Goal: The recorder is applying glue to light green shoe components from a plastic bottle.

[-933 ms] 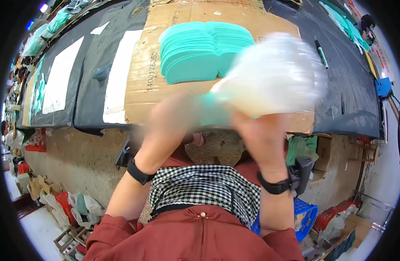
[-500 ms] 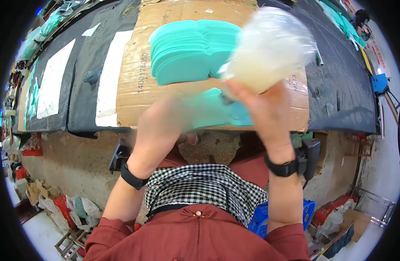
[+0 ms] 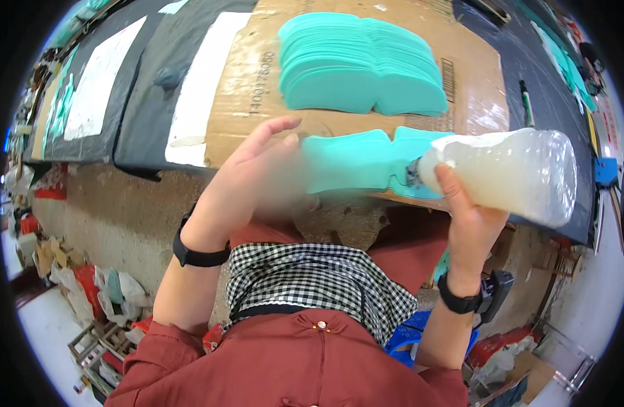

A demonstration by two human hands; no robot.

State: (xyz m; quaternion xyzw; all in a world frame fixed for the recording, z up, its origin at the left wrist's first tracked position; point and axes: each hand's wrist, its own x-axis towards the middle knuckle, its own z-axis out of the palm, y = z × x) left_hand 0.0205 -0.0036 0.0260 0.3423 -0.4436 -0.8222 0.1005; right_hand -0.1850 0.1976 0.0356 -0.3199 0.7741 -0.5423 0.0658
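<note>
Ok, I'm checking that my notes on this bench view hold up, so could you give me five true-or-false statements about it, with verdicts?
1. The right hand grips a bottle. True.
2. The bottle stands upright on the cardboard. False: it is held tipped over, its neck pointing left.
3. A stack of teal pieces lies on the cardboard. True.
4. The left hand holds the marker pen. False: the pen lies right of the cardboard; the left hand, partly blurred, is at the left end of a separate teal piece.
5. Each wrist has a black band. True.
</note>
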